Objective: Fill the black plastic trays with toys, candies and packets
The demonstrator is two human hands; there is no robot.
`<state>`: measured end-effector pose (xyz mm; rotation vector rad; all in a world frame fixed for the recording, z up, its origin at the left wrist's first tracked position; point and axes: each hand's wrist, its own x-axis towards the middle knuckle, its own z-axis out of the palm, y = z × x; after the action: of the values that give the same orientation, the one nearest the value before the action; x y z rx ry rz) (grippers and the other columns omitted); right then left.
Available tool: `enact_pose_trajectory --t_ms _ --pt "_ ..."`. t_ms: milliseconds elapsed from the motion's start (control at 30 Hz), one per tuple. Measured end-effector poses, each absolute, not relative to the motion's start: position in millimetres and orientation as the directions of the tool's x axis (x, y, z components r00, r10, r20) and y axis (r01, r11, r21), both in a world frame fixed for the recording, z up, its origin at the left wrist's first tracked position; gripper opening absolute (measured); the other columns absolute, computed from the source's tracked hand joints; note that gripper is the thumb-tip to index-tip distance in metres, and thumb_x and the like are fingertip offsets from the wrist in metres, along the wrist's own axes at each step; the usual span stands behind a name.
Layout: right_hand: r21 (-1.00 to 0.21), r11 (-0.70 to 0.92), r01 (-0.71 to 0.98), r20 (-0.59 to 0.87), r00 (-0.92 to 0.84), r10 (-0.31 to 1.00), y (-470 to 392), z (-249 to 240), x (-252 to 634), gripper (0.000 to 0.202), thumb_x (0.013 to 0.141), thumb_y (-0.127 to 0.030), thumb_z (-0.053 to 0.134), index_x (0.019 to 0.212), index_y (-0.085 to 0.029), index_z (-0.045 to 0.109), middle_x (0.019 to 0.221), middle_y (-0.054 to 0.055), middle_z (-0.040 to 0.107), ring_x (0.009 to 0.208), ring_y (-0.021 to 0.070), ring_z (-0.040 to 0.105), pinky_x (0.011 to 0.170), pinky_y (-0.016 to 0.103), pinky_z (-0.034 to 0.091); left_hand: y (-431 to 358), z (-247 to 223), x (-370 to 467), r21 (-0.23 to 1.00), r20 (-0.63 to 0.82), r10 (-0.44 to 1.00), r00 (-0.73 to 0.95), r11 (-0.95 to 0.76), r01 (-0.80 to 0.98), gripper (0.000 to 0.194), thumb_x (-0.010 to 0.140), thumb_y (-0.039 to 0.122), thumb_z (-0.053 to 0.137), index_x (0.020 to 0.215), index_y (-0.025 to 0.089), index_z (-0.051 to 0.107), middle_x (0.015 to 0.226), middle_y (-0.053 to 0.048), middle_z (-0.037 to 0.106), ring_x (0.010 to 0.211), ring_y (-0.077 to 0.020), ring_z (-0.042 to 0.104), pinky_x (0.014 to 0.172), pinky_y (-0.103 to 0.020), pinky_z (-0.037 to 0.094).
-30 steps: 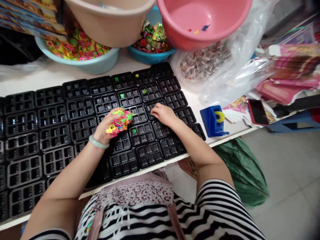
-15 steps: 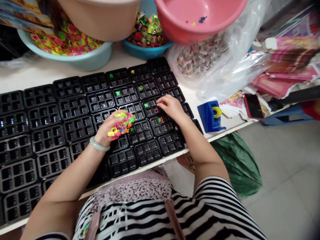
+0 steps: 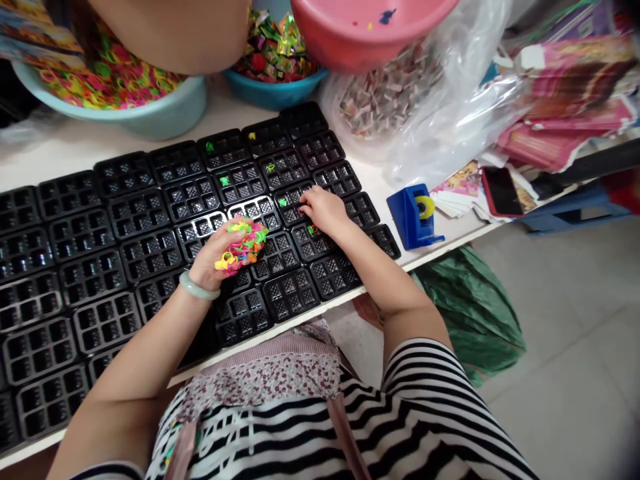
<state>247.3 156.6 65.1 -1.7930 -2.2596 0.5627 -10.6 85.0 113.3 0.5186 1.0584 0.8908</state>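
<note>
Rows of black compartment trays (image 3: 290, 293) cover the table. My left hand (image 3: 215, 250), with a pale bangle at the wrist, is wrapped round a heap of colourful plastic rings (image 3: 243, 247) above the middle trays. Over a tray further right, my right hand (image 3: 320, 210) has its fingers bent together at a compartment; what they hold, if anything, is too small to tell. Single green pieces (image 3: 283, 202), a yellow one (image 3: 252, 136) and an orange-green one (image 3: 313, 230) lie in separate trays near it.
Behind the trays stand a light-blue basin of rings (image 3: 185, 110), a blue basin of wrapped sweets (image 3: 280, 93) and a pink basin (image 3: 345, 50). A blue tape dispenser (image 3: 410, 220), a phone (image 3: 501, 192) and a plastic bag (image 3: 450, 127) are to the right.
The view has shifted, so the trays and basins appear slightly further left and higher. My right hand stays over the same tray, now covering more of the pink piece there. My left hand keeps its heap.
</note>
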Motion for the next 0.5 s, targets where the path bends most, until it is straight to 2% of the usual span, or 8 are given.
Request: enact_pose_trajectory --t_ms 133,233,300,433,500 --pt "-0.401 0.178 0.899 -0.104 -0.238 0.966 152.3 63.6 245.4 0.014 0.096 -0.020 0.062 0.091 -0.021 0.076 0.106 0.011 0.069 0.093 0.0261 0.065 0.077 0.035 0.047 85.1 117.7 -10.7 0.737 -0.525 0.823 0.214 0.566 -0.368 0.034 0.069 0.019 0.084 0.099 0.019 0.068 0.096 -0.005 0.078 0.080 -0.0187 0.076 0.068 -0.025 0.062" --pt "-0.443 0.148 0.885 -0.116 -0.220 0.969 150.5 65.5 248.7 0.017 0.096 -0.020 0.060 0.089 -0.021 0.075 0.103 0.010 0.070 0.090 0.0242 0.065 0.077 0.034 0.047 84.7 119.3 -9.2 0.724 -0.522 0.822 0.226 0.568 -0.392 0.031 0.071 0.017 0.083 0.098 0.018 0.068 0.095 -0.005 0.079 0.078 -0.0171 0.076 0.068 -0.023 0.062" --pt "-0.492 0.120 0.862 -0.075 -0.179 0.981 156.1 66.5 256.2 0.015 0.095 -0.021 0.061 0.088 -0.021 0.075 0.101 0.008 0.070 0.087 0.0228 0.065 0.078 0.034 0.048 84.3 119.4 -8.7 0.714 -0.525 0.821 0.223 0.568 -0.409 0.030 0.071 0.015 0.082 0.098 0.018 0.069 0.096 -0.006 0.080 0.080 -0.0168 0.076 0.071 -0.023 0.062" --pt "-0.541 0.071 0.838 0.096 -0.022 0.995 188.3 63.0 279.9 0.012 0.093 -0.023 0.063 0.088 -0.021 0.074 0.099 0.007 0.070 0.087 0.0234 0.063 0.084 0.037 0.050 83.4 117.9 -8.9 0.715 -0.533 0.820 0.207 0.568 -0.408 0.028 0.073 0.015 0.080 0.099 0.018 0.070 0.098 -0.006 0.080 0.083 -0.0186 0.077 0.072 -0.025 0.063" --pt "-0.539 0.036 0.841 0.104 0.024 0.994 206.5 59.4 289.9 0.009 0.090 -0.020 0.065 0.086 -0.020 0.073 0.099 0.008 0.069 0.089 0.0247 0.062 0.087 0.039 0.049 82.7 117.0 -9.2 0.726 -0.528 0.826 0.200 0.561 -0.398 0.027 0.074 0.016 0.079 0.099 0.018 0.071 0.100 -0.006 0.079 0.083 -0.0191 0.077 0.070 -0.025 0.063"
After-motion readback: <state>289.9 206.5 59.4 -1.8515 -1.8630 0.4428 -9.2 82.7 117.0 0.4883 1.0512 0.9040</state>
